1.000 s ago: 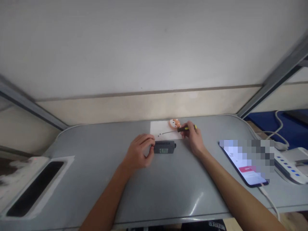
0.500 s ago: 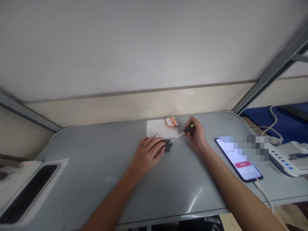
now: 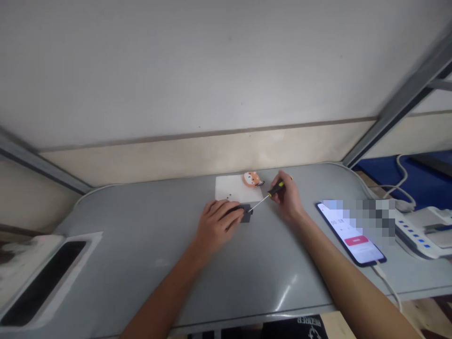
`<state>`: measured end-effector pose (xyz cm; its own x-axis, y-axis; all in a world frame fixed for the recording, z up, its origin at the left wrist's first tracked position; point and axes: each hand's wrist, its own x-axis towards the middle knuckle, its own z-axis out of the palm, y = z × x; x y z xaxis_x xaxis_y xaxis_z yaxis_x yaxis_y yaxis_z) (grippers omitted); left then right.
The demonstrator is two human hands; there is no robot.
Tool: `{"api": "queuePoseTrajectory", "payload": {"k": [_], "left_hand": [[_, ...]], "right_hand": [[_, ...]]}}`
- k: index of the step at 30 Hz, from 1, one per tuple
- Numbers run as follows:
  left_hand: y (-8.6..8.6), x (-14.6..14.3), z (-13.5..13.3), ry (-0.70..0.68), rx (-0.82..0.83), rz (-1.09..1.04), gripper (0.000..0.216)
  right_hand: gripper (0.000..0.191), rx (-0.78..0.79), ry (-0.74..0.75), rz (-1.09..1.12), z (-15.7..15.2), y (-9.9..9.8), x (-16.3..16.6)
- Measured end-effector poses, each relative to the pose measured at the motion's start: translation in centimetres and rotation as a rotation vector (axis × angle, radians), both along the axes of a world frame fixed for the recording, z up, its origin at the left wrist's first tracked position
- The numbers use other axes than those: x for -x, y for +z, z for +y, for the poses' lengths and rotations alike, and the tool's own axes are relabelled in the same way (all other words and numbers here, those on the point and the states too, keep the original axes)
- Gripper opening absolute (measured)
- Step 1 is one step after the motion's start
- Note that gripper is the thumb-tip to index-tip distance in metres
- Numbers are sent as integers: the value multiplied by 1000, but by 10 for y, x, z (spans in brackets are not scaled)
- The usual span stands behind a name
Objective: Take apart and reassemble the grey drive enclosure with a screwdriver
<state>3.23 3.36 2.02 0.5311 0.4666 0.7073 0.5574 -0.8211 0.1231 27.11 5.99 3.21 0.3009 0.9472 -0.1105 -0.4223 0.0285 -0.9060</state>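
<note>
A small dark grey block-like part lies on the grey tabletop, its left side covered by my left hand. The fingers of that hand are closed over the part and press on it. Between the fingers of my right hand is the black and yellow handle of a screwdriver. Its thin metal shaft slants down to the left, and the tip meets the right side of the dark part. Just behind sits a white sheet with a few tiny dark specks, perhaps screws.
An orange and white animal-face case rests on the sheet. To the right lie a lit phone on a cable and a white power strip. A dark flat device is at the left. Metal posts flank the table.
My left thumb has shifted slightly up over the dark part, showing a little more of it. The screwdriver and my right hand stay almost in place.
</note>
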Motion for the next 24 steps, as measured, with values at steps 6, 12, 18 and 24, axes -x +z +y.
{"api": "queuePoseTrajectory", "payload": {"k": [6, 12, 18, 24], "left_hand": [[1, -2, -1, 14, -1, -1, 19], [0, -4, -2, 2, -26, 8, 19], [0, -4, -1, -6, -24, 4, 18], [1, -4, -1, -3, -24, 14, 20]], "right_hand": [[47, 2, 1, 10, 2, -4, -1], [48, -5, 11, 22, 2, -5, -3], [49, 11, 18, 24, 2, -4, -2], [51, 25, 7, 15, 2, -6, 0]]}}
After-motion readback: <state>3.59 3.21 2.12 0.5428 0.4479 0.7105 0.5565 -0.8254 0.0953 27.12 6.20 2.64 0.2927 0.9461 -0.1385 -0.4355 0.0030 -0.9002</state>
